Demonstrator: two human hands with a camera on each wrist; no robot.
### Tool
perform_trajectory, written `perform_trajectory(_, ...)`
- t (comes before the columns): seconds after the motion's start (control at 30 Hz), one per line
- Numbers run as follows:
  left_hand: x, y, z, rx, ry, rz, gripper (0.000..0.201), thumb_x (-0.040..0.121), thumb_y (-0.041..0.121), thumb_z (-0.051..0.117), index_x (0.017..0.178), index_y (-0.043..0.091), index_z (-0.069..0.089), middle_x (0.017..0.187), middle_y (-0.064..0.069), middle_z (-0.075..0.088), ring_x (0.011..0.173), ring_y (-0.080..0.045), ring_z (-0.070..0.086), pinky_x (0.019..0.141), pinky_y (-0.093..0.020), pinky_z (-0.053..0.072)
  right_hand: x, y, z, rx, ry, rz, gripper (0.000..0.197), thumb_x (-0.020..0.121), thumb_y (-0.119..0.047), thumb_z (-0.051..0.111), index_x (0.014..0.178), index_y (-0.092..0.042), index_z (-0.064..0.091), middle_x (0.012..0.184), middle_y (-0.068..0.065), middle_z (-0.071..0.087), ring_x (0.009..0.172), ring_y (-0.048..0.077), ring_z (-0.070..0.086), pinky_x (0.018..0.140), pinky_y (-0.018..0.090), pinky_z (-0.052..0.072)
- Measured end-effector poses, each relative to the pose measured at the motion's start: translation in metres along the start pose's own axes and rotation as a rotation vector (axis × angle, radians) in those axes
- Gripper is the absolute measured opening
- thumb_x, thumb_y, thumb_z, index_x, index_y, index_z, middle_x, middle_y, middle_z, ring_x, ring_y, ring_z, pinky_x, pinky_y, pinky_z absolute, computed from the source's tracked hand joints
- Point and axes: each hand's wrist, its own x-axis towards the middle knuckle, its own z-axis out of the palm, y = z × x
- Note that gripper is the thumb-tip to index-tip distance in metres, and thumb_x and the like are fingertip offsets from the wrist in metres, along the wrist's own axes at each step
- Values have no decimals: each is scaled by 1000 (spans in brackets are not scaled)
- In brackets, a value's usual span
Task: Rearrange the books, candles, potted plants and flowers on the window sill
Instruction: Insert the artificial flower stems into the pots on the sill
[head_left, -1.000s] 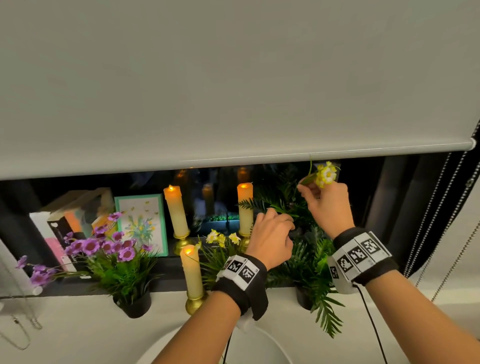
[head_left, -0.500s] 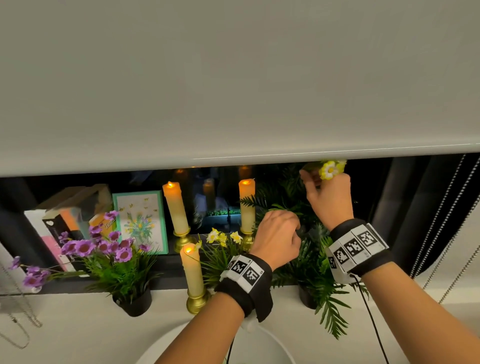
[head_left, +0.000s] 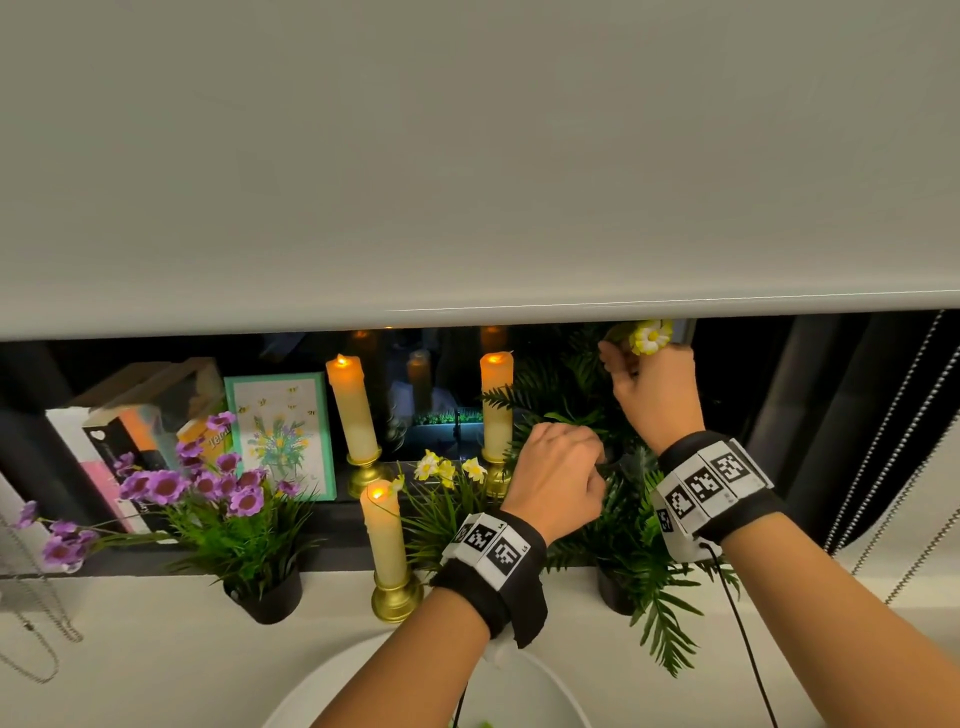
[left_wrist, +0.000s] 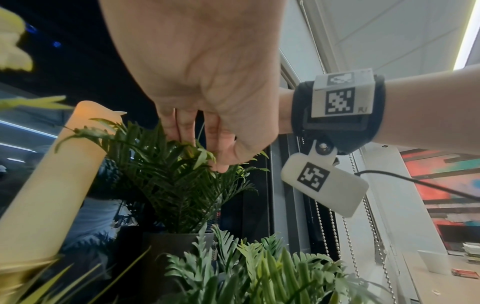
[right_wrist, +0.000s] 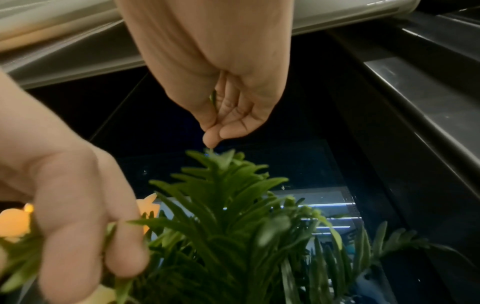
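Observation:
My right hand (head_left: 623, 358) pinches the thin green stem (right_wrist: 213, 98) of a yellow-and-white daisy (head_left: 649, 336). It holds the daisy high, just under the blind's lower edge and above the dark fern (head_left: 566, 384) at the back. The stem's tip hangs right over the fern's top fronds (right_wrist: 221, 195). My left hand (head_left: 597, 462) is lower and to the left, fingers curled into the fronds (left_wrist: 176, 181) and gripping some. This fern stands in a dark pot (left_wrist: 176, 246). A second, lighter fern in a pot (head_left: 615, 597) stands in front on the sill.
Three lit candles on gold bases (head_left: 353, 410) (head_left: 496, 405) (head_left: 384, 535) stand left of the ferns, one close to my left hand. Further left are yellow flowers (head_left: 447, 473), a purple-flower pot (head_left: 218, 499), a flower-print book (head_left: 280, 431) and leaning books (head_left: 119, 441). The roller blind (head_left: 467, 182) hangs low; bead chains (head_left: 883, 467) hang right.
My right hand has lifted the daisy slightly, up to the blind's lower edge. My left hand has shifted a little to the right and settled into the fern fronds.

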Motion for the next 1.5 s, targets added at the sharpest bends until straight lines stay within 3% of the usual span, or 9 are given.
perform_trajectory(0.2,0,3,0,2,6,11,20,78,16,53,90,13,68,96,2,66,95,-19,58,91,-31,40,-6,9,12,7,-105,70,40,92,-37,55,78,-1,66,71,15,70,65,34,66,63,38,55)
perform_trajectory(0.37,0,2,-2,-3,14,9,22,76,15,53,91,13,69,99,2,67,97,-19,58,93,-32,41,-1,4,2,94,21,38,37,91,-32,59,77,0,68,68,14,70,61,31,66,60,35,54)
perform_trajectory(0.5,0,3,-2,10,10,11,22,77,15,53,91,13,69,100,2,67,97,-19,58,93,-33,40,1,-1,2,10,37,-30,34,90,-28,62,71,0,65,62,16,66,55,33,62,56,30,48)
perform_trajectory(0.8,-5,3,-1,0,34,20,19,77,14,55,89,13,70,96,2,68,95,-18,59,92,-31,40,0,7,1,37,112,-51,30,89,-22,65,71,2,65,63,16,67,53,33,63,52,33,51)
perform_trajectory(0.97,-4,5,0,6,32,24,20,77,13,55,90,13,70,97,1,68,95,-18,60,93,-32,41,-2,14,11,-9,-23,11,37,93,-32,57,76,-1,67,67,14,68,59,34,64,59,32,50)
perform_trajectory(1.07,-3,5,0,7,32,24,21,77,14,55,91,13,70,98,2,68,97,-18,60,94,-32,40,2,14,11,11,-34,33,40,94,-37,54,78,-3,68,69,12,70,61,32,65,64,34,53)
perform_trajectory(1.27,-3,5,0,8,32,25,20,78,14,55,91,13,70,98,2,68,97,-18,59,94,-32,40,-5,5,10,-65,-57,-47,34,92,-26,60,73,2,63,64,21,63,58,38,61,56,36,49)
perform_trajectory(1.43,-4,2,0,8,25,25,20,79,14,54,92,13,69,100,2,67,99,-17,58,95,-32,40,-21,16,24,-167,-320,131,39,90,-37,60,93,2,63,89,22,64,82,38,63,67,35,47)
perform_trajectory(1.5,-5,2,-1,6,13,21,21,79,14,54,94,13,69,101,2,67,100,-17,58,97,-32,39,-27,15,27,-146,-328,133,37,88,-35,63,91,1,65,89,21,66,83,36,63,67,33,45)
